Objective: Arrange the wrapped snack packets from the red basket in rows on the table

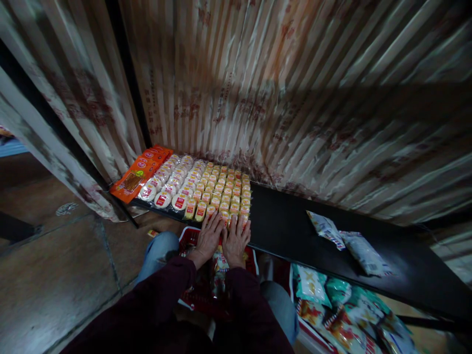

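Resting flat, grasping nothing, left hand (209,237) and right hand (235,242) touch yellow packets (220,191) just ahead

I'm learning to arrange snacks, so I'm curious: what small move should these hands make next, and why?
Perhaps a light push away from the body to even up the rows: the left hand and right hand lie side by side, fingers at the near edge of the yellow packs, which sit in close rows on the black shelf.
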Demonstrator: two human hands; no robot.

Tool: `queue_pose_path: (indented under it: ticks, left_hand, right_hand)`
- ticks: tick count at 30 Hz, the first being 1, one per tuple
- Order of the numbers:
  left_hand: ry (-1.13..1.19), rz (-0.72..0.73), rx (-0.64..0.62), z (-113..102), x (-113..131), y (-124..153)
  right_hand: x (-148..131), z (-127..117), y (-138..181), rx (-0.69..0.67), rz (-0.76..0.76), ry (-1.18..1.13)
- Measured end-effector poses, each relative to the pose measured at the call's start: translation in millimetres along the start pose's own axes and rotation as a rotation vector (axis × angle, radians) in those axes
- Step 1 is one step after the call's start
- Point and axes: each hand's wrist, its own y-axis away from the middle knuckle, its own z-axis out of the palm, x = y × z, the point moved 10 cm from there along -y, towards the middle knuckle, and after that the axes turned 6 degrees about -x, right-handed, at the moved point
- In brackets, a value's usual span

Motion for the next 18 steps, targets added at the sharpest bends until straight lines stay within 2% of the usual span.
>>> queue_pose_path:
  ticks: [5, 14, 18]
  left_hand:
    - [0.014, 0.023, 0.038, -1.8, 0.5, 5.8]
    - [0.120, 0.009, -0.033, -2.1, -1.0, 9.6]
    - [0.202, 0.001, -0.062, -7.8, 2.7, 23.4]
  right_hand:
    - [0.7, -1.0, 2.4, 0.025, 0.006, 0.014]
    - [-2.0, -8.2, 11.5, 0.037, -0.015, 0.000]
    - [-6.2, -17.8, 26.0, 0.067, -0.035, -0.071]
